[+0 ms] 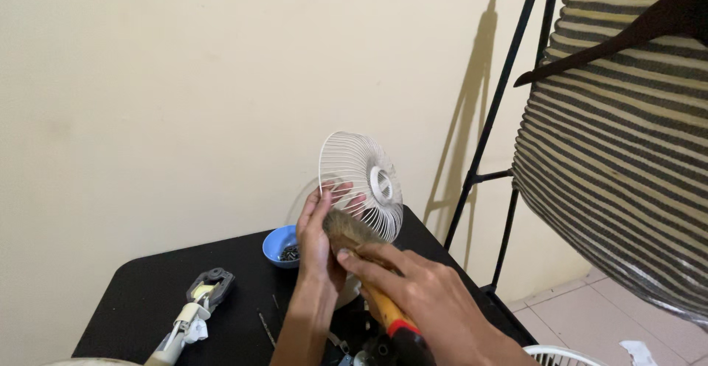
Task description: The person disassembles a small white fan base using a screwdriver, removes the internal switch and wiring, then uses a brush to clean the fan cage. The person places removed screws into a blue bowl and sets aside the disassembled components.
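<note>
My left hand [318, 235] holds a white wire fan grille [363, 182] upright by its left rim, above a black table [147, 292]. My right hand [413, 292] grips a paintbrush [369, 270] with an orange handle, red and black at its end. The brush's brown bristles press against the lower part of the grille, close to my left fingers. The grille's round hub faces right.
A small blue bowl [280, 244] with dark screws sits behind my left hand. A white and grey fan part [198, 308] lies at the table's front left. A black clothes rack [494, 137] with a striped garment [619, 152] stands to the right. Another white grille [564, 355] shows at the bottom edge.
</note>
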